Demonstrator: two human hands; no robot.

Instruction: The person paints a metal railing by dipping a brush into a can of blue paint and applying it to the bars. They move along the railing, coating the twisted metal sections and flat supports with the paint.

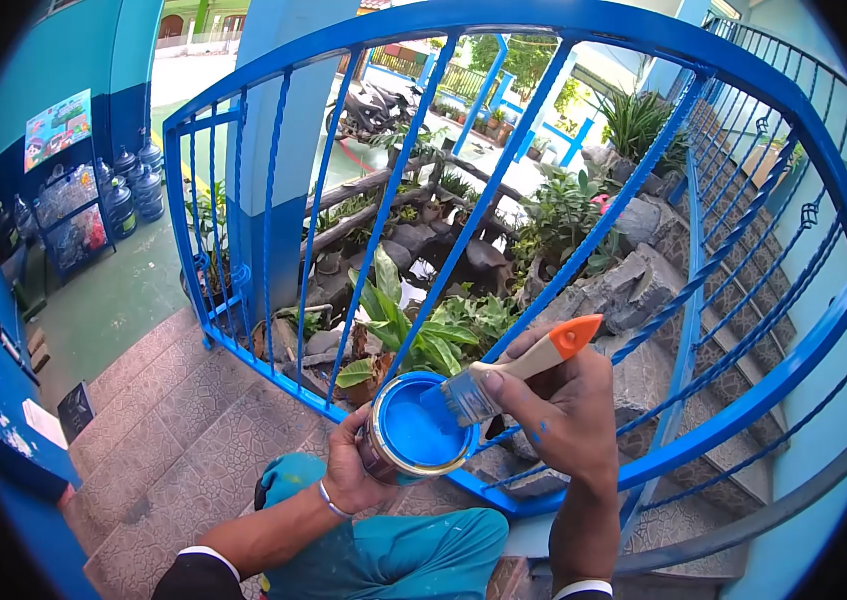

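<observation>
My left hand [355,468] is wrapped round an open paint can [375,455], holding it above my lap. Bright blue paint [417,428] shows inside the can's rim. In my right hand [568,410] is a paintbrush [531,362] with a pale wooden handle and an orange tip. Its bristles point down into the can, over the right side of the paint, and carry blue on their ends. Blue specks mark my right hand. Just beyond both hands stands a blue metal railing [291,385] with twisted bars.
Tiled steps [193,410] run down on the left. Behind the railing are rocks [633,290] and leafy plants [423,335]. Several large water bottles [133,195] stand by the left wall near a rack. More railing and stairs [733,200] rise on the right.
</observation>
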